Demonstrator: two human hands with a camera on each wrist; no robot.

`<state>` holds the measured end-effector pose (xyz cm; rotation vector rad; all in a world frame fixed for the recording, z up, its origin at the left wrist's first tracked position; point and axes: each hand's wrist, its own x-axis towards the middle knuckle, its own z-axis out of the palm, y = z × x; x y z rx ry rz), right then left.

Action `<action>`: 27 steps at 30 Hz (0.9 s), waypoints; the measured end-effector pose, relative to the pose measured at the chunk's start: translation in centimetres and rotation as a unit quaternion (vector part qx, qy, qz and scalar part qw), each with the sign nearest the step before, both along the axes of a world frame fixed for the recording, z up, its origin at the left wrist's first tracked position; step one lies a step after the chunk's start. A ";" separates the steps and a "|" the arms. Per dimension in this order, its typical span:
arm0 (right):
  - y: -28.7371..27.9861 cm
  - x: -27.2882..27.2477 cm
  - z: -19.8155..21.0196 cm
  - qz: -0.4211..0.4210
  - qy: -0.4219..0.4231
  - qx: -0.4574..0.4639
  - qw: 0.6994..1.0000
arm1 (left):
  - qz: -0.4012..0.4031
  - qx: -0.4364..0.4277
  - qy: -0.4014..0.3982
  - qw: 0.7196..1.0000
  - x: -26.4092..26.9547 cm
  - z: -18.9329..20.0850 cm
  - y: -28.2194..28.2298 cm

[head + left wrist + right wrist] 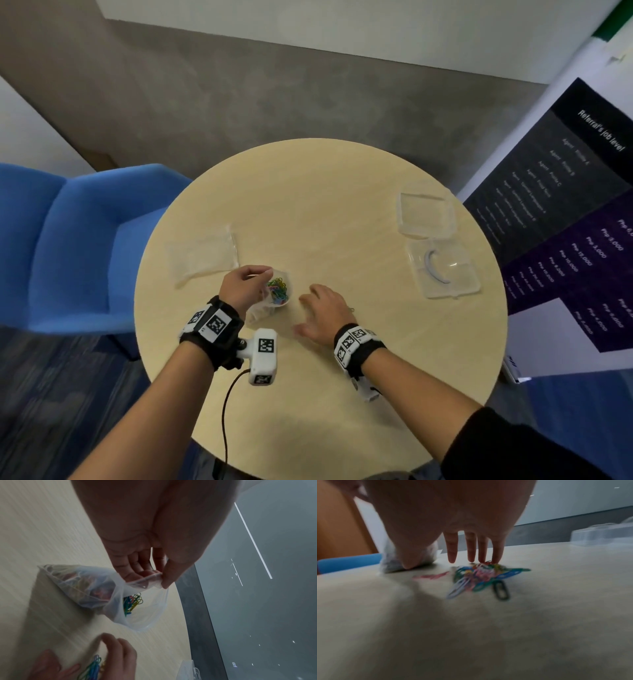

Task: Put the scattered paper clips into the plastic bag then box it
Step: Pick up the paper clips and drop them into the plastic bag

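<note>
Clear, thin plastic bag (140, 609) hangs crumpled from the left hand (241, 286), whose grip is a pinch of thumb and fingers (137, 566) on the bag's rim, holding the mouth open just above the worktop (342, 394). Inside the bag, below that grip, lies a tangle of coloured paper clips (278, 290) in green, blue, yellow and red. To the right of the bag, the right hand (323, 317) is spread with straight fingers (471, 547), its grip wide and holding nothing; the fingertips touch a loose heap of clips (481, 577) lying on the worktop beneath the palm, blue, green, pink and one dark one at the near edge. Well beyond the right hand, toward the far right rim, sits a clear plastic box (445, 270) with its lid (426, 214) lying just behind it. Beyond the left hand lies a second flat clear bag (202, 257).
</note>
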<state>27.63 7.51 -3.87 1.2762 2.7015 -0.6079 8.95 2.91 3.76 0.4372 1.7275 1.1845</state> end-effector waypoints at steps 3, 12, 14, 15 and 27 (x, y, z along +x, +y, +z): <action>-0.6 -0.1 -0.6 -0.005 0.026 0.026 0.999 | -0.004 -0.005 -0.003 1.000 0.0 -0.4 0.1; 1.9 2.9 1.1 0.004 0.037 0.032 0.999 | 0.006 -0.004 -0.022 1.000 0.2 -0.7 0.1; 1.7 3.1 1.3 -0.020 -0.048 0.000 0.999 | 0.005 -0.006 -0.021 1.000 0.3 -0.7 0.0; 1.4 3.3 1.3 -0.024 -0.094 -0.011 0.995 | 0.006 -0.008 -0.023 1.000 0.2 -0.6 0.0; 1.6 8.5 2.2 -0.122 -0.118 -0.115 0.979 | 0.016 -0.016 -0.065 0.998 0.8 -1.3 0.6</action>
